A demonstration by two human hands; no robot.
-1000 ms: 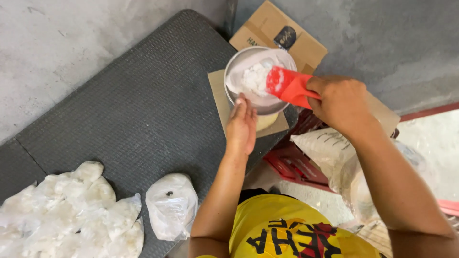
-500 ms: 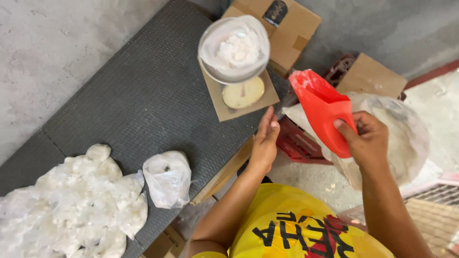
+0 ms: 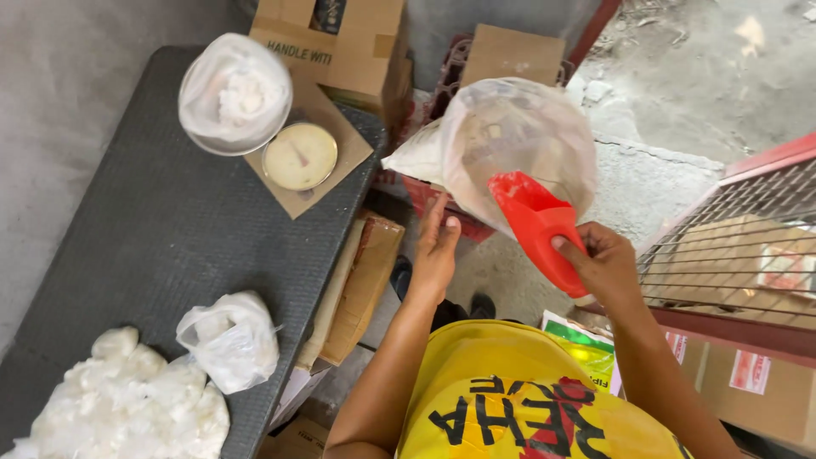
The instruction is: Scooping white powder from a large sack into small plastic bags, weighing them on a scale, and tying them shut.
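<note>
Head view: the red scoop (image 3: 537,228) sits in the right hand (image 3: 605,265), fingers wrapped around its back end and thumb pressed on top, its open mouth pointing up and left into the mouth of a large clear plastic sack (image 3: 518,149). The left hand (image 3: 435,252) is open and holds nothing, fingers straight and loosely together, just beside the sack's lower left edge. The sack rests on a red crate (image 3: 442,208) near cardboard boxes (image 3: 340,38). To the left, on the dark mat-covered table (image 3: 161,229), stands a dial scale (image 3: 299,156) with a bag-lined bowl (image 3: 235,93) of white stuff. At the table's near end lie a small tied bag (image 3: 229,340) and a heap of filled white bags (image 3: 119,404).
</note>
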